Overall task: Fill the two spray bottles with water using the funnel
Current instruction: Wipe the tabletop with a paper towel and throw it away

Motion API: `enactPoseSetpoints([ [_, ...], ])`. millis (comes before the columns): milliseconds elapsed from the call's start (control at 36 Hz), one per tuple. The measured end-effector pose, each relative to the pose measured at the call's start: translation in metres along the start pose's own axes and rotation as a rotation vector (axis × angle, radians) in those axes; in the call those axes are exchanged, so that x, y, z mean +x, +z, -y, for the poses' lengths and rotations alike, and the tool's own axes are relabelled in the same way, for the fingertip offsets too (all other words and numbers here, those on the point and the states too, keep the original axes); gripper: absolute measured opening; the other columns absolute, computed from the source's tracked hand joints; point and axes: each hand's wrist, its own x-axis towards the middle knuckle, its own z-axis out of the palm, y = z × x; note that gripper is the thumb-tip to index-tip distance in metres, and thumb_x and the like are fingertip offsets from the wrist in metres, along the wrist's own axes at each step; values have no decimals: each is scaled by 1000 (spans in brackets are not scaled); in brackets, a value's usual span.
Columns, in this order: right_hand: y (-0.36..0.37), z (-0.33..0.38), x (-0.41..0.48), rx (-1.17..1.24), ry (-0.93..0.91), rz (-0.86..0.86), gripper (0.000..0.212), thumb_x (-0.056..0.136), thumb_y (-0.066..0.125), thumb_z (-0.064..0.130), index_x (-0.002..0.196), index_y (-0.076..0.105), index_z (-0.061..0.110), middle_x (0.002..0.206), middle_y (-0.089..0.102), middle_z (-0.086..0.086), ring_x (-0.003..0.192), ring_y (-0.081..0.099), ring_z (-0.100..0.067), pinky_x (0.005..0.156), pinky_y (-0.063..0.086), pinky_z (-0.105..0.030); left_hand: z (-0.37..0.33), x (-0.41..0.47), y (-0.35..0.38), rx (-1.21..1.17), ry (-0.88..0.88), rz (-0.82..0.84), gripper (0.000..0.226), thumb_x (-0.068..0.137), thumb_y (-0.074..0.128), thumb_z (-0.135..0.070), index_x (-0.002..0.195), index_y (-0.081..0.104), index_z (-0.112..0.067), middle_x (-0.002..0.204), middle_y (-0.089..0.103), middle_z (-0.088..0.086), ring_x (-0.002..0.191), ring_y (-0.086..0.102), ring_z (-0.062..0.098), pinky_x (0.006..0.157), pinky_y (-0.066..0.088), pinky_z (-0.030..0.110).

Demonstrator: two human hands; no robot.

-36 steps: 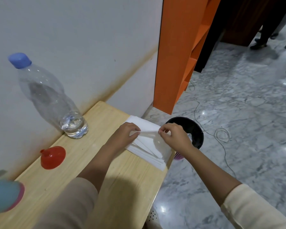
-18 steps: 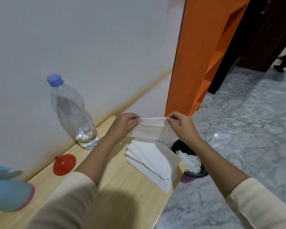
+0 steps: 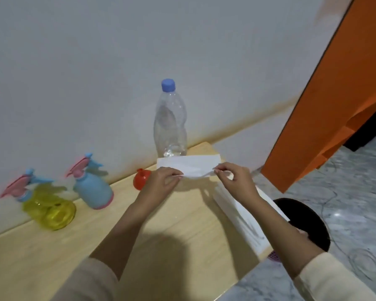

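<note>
Two spray bottles stand by the wall on the wooden table (image 3: 182, 231): a yellow one (image 3: 49, 210) at far left and a blue one (image 3: 93, 187) to its right, both with pink and blue trigger heads. A red funnel (image 3: 141, 178) lies mouth down, partly hidden behind my left hand (image 3: 161, 181). A clear water bottle (image 3: 170, 122) with a blue cap stands by the wall, with a little water at its bottom. My left hand and my right hand (image 3: 234, 181) each pinch an end of a white tissue (image 3: 189, 167), held flat above the table.
A stack of white tissues (image 3: 245, 216) lies at the table's right edge. Below it on the marble floor sits a black bin (image 3: 302, 222). An orange shelf unit (image 3: 326, 105) stands at right. A cable (image 3: 365, 261) coils on the floor.
Both hands have carried the tissue left, away from the stack and the bin, toward the water bottle. The view has swung left, bringing both spray bottles into sight.
</note>
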Motion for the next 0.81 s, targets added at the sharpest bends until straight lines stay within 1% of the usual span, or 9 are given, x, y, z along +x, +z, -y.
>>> enactPoseSetpoints([
  [83,32,-4,-22,-3,32,86,12,88,64,15,93,72,9,100,70,4,100,59,-4,76,36,-2,37,-41,3,-16,-111,56,16,90,62,-11,102,71,-8,96,62,-11,100,57,10,88,39,12],
  [222,71,-18,-60,-8,97,215,14,88,63,15,97,72,7,116,68,-5,118,56,-12,82,36,-12,76,-99,16,-26,-239,64,11,85,67,-5,93,73,-2,96,72,4,91,57,0,84,39,4],
  [306,85,-27,-79,-45,110,260,14,89,62,14,96,72,8,114,69,-7,115,58,-15,82,40,-17,86,-124,22,-47,-277,93,22,82,64,-17,92,74,-1,96,71,2,91,59,7,79,34,-2],
  [361,91,-32,-90,-51,124,277,14,89,61,16,96,72,10,115,69,-6,113,60,-17,87,45,-26,92,-136,26,-58,-295,108,22,85,64,-20,94,74,-3,99,72,3,92,62,11,79,33,-1],
  [556,100,-44,-120,-104,124,247,16,87,64,25,93,73,14,112,70,-5,112,61,-16,89,51,-41,103,-157,39,-91,-252,67,10,86,68,-10,89,75,-4,95,74,7,87,56,-1,78,35,1],
  [639,106,-52,-128,-240,2,125,26,82,56,40,87,73,20,108,70,4,119,55,-22,95,46,-49,104,-163,36,-53,-217,47,25,86,65,-29,95,73,-7,101,73,4,96,57,6,86,36,8],
  [694,115,-47,-132,-267,-18,13,36,83,49,45,97,70,19,118,66,-1,124,50,-26,99,42,-52,109,-169,32,1,-205,-30,40,86,56,-41,104,70,-9,108,70,4,104,56,11,93,34,11],
  [750,128,-36,-138,-287,21,-55,52,85,42,50,117,62,14,134,55,-9,133,41,-30,105,36,-52,114,-178,26,57,-201,-144,42,90,51,-38,114,66,-6,117,66,9,111,53,15,98,34,16],
  [806,150,-24,-144,-334,109,-6,73,85,30,60,139,41,12,151,32,-13,144,20,-29,117,17,-50,124,-190,19,136,-269,-218,41,93,53,-31,124,59,-4,130,58,14,124,48,22,106,35,28],
])
